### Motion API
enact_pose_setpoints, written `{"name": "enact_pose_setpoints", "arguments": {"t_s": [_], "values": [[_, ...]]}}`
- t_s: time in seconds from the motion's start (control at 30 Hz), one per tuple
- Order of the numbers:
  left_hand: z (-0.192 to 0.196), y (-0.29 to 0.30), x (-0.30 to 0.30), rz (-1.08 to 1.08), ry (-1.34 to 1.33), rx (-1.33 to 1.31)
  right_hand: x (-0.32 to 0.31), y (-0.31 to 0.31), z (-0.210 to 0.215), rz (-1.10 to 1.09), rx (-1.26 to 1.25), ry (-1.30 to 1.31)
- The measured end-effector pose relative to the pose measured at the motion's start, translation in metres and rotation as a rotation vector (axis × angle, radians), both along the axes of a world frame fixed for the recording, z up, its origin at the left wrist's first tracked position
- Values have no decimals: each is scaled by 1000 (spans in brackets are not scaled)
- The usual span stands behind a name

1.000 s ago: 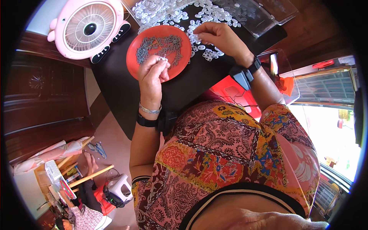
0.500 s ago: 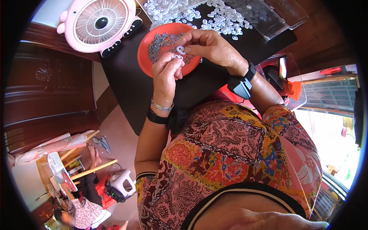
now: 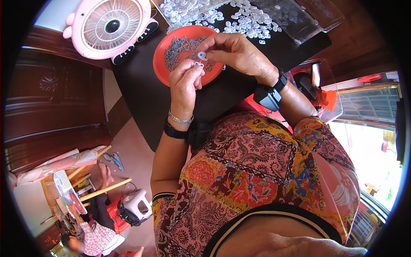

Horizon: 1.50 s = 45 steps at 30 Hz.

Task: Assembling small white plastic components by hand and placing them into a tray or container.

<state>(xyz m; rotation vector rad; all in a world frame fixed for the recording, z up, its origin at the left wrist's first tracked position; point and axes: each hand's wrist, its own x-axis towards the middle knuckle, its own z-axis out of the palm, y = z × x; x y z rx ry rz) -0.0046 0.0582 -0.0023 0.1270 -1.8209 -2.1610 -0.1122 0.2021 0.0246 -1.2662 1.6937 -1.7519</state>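
Observation:
Over a red bowl (image 3: 161,64) of small grey pieces (image 3: 174,50), both my hands meet at two little parts. My left hand (image 3: 185,79) is closed, pinching a small white looped piece (image 3: 198,64) between thumb and forefinger. Just above it, a flat whitish oval piece with holes (image 3: 201,55) sits between the thumb and forefinger of my right hand (image 3: 233,53). The two parts are very close; whether they are joined I cannot tell. Many similar clear oval pieces (image 3: 252,21) lie spread behind the bowl.
A pink animal-shaped fan (image 3: 85,45) stands at the far left of the black table (image 3: 141,103). A clear plastic box (image 3: 306,32) is at the far right. Beyond my right arm is a clear bin with an orange item (image 3: 329,100). Another person (image 3: 96,235) sits at lower left.
Almost nothing differs. My hands hold the same pinch over the bowl, with the two small parts shifted only very slightly.

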Motion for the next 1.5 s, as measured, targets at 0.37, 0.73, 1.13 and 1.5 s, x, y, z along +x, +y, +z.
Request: {"name": "enact_pose_setpoints", "arguments": {"t_s": [0.37,0.73,1.13,1.5], "values": [[-2,2,0,5,12,-90,3,3,3,-50,52,144],[0,2,1,17,1,-102,1,3,-1,-48,29,60],[2,3,1,16,-13,-71,-1,3,-4,-15,9,-30],[3,3,2,19,-22,-70,1,4,-1,38,30,-196]]}}
